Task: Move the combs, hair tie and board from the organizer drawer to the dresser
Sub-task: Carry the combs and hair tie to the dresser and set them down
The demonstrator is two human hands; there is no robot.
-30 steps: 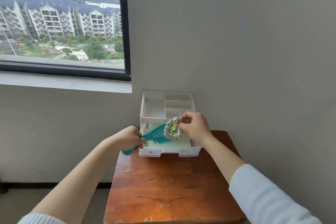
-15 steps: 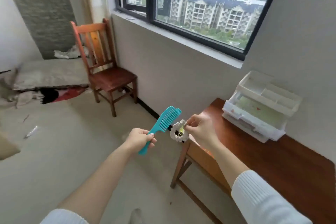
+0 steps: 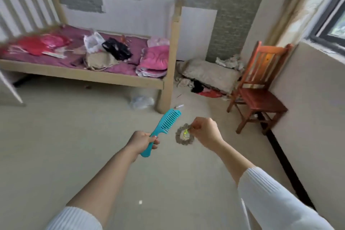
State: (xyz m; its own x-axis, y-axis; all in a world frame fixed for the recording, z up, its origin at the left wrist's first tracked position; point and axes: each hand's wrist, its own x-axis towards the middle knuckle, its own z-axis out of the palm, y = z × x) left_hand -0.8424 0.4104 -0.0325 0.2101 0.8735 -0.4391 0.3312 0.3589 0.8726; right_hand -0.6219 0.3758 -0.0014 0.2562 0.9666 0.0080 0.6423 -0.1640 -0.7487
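Left hand: my left hand (image 3: 142, 141) is closed around the handle of the comb (image 3: 162, 130), fingers wrapped fully.
Comb: teal, wide-toothed, held in the air above the floor (image 3: 56, 145); handle low, toothed end tilted up and away from me, towards the bed (image 3: 84, 73); teeth face right, towards the hair tie (image 3: 183, 134).
Right hand: my right hand (image 3: 206, 133) is nearly closed, thumb and fingertips pinching the upper edge of the hair tie.
Hair tie: grey ruffled ring with a yellow-green spot near the pinch; it hangs below my fingertips, just right of the comb and not touching it.
Sleeves: white ribbed sleeves, both pushed up the forearms.
Bed: pale wooden frame beyond the comb, purple cover, with pink, red, black and beige cloth items lying on it.
Chair: a red-brown wooden chair (image 3: 258, 91) stands right of the comb, against the wall below the window (image 3: 332, 24).
Bedding: a rumpled heap (image 3: 207, 76) lies on the floor between bed and chair.
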